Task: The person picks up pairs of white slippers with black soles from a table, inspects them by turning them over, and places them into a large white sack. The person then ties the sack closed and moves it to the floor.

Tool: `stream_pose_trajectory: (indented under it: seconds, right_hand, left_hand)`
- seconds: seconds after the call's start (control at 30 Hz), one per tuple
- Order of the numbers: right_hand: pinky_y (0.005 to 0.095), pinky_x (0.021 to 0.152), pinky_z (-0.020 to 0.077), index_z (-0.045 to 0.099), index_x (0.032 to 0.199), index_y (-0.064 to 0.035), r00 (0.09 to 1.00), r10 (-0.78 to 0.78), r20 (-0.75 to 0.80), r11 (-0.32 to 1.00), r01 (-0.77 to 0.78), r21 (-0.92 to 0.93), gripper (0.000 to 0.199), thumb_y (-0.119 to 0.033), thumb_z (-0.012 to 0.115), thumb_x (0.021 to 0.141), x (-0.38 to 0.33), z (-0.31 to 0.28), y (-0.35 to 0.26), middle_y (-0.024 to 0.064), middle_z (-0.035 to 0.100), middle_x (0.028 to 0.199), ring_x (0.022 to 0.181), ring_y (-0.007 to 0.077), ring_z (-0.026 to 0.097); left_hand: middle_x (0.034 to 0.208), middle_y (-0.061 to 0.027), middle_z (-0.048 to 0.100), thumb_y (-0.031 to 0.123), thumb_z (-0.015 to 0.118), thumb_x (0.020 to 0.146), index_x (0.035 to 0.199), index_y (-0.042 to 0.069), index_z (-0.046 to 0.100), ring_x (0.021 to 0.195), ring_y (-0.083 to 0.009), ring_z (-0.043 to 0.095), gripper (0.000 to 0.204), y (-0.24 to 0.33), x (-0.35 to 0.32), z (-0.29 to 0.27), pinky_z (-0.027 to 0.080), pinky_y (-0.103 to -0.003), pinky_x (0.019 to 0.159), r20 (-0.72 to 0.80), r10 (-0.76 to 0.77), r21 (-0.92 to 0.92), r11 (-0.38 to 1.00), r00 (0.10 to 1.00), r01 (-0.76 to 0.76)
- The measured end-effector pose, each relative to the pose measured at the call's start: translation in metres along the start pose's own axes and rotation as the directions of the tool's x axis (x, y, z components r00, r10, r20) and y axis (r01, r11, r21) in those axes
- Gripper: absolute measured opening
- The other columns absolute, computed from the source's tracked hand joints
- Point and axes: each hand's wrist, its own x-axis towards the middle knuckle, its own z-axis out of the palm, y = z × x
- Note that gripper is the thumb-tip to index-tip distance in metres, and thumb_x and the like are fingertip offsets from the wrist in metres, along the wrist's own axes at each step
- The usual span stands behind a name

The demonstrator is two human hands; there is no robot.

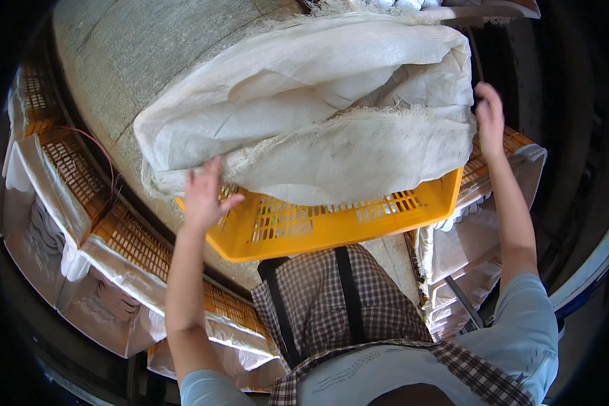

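A yellow plastic crate (pixel 331 231) with slotted walls sits in front of me, tilted in the view. A white woven sack-like cloth (pixel 358 152) with frayed edges drapes over it, folded and bunched, and hides most of its inside. My left hand (pixel 206 196) is at the crate's left end, fingers spread, against or just above the cloth's near left edge. Beside the cloth's right edge is my right hand (pixel 491 120), slightly blurred, its fingers loosely bent and apart. Neither hand visibly grips anything.
Slotted orange crates (pixel 137 248) with white-lined compartments holding pale stacked items run along the left. More white-lined bins (pixel 463 240) stand at the right. Grey concrete floor (pixel 125 64) shows at the upper left. A checked apron (pixel 318 298) covers my front.
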Motion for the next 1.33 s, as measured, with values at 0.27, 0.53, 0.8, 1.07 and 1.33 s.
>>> stream_pose_trajectory:
  seconds: [0.27, 0.53, 0.8, 1.07, 1.33]
  right_hand:
    - [0.0435, 0.091, 0.0357, 0.063, 0.092, -0.0122, 0.807, -0.166, 0.566, 0.767, 0.467, -0.441, 0.027, -0.007, 0.063, 0.066, -0.177, -0.056, 0.022, 0.0098, 0.052, 0.117, 0.107, 0.0319, 0.047]
    - [0.0428, 0.091, 0.0309, 0.062, 0.085, -0.0097, 0.845, -0.017, 0.535, 0.768, 0.354, -0.534, 0.011, -0.016, 0.060, 0.077, -0.245, -0.030, 0.032, 0.0076, 0.057, 0.100, 0.105, 0.0267, 0.049]
    - [0.0394, 0.091, 0.0293, 0.056, 0.093, -0.0089, 0.962, 0.198, 0.189, 0.602, 0.033, -0.798, 0.025, -0.020, 0.063, 0.072, -0.245, 0.023, 0.049, 0.0070, 0.055, 0.095, 0.097, 0.0243, 0.049]
    - [0.0424, 0.079, 0.0451, 0.050, 0.116, -0.0007, 0.759, 0.633, -0.150, 0.688, -0.641, -0.340, 0.047, -0.018, 0.061, 0.073, -0.266, -0.013, 0.120, 0.0175, 0.059, 0.101, 0.091, 0.0335, 0.057]
    - [0.0241, 0.074, 0.0451, 0.061, 0.103, 0.0042, 0.700, 0.702, 0.126, 0.695, -0.713, 0.089, 0.031, 0.000, 0.049, 0.075, -0.274, -0.039, 0.164, 0.0070, 0.064, 0.088, 0.078, 0.0120, 0.058]
  left_hand:
    - [0.083, -0.0067, 0.055, 0.005, 0.063, 0.065, 0.085, 0.013, 0.066, 0.082, -0.0273, 0.054, 0.022, 0.085, -0.200, 0.015, 0.045, -0.036, 0.073, -0.063, -0.039, -0.220, 0.975, 0.997, 0.024]
    - [0.110, -0.0002, 0.058, 0.012, 0.045, 0.081, 0.104, 0.014, 0.060, 0.112, -0.0165, 0.049, 0.028, 0.097, -0.265, 0.097, 0.022, -0.055, 0.103, 0.396, -0.407, -0.005, 0.895, 0.823, 0.445]
    - [0.132, -0.0081, 0.048, 0.027, 0.039, 0.090, 0.124, 0.013, 0.052, 0.127, -0.0238, 0.037, 0.040, 0.091, -0.233, 0.182, 0.023, -0.046, 0.107, 0.637, -0.533, 0.078, 0.763, 0.556, 0.642]
    - [0.129, -0.0113, 0.047, 0.013, 0.060, 0.072, 0.132, 0.011, 0.039, 0.124, -0.0334, 0.037, 0.063, 0.110, -0.276, 0.121, 0.026, -0.052, 0.103, 0.550, -0.099, -0.115, 0.975, 0.829, 0.192]
    - [0.136, -0.0259, 0.032, 0.026, 0.063, 0.085, 0.138, -0.004, 0.017, 0.125, -0.0340, 0.036, 0.077, 0.073, -0.178, 0.101, 0.029, -0.042, 0.104, 0.173, -0.825, -0.615, 0.336, 0.538, 0.713]
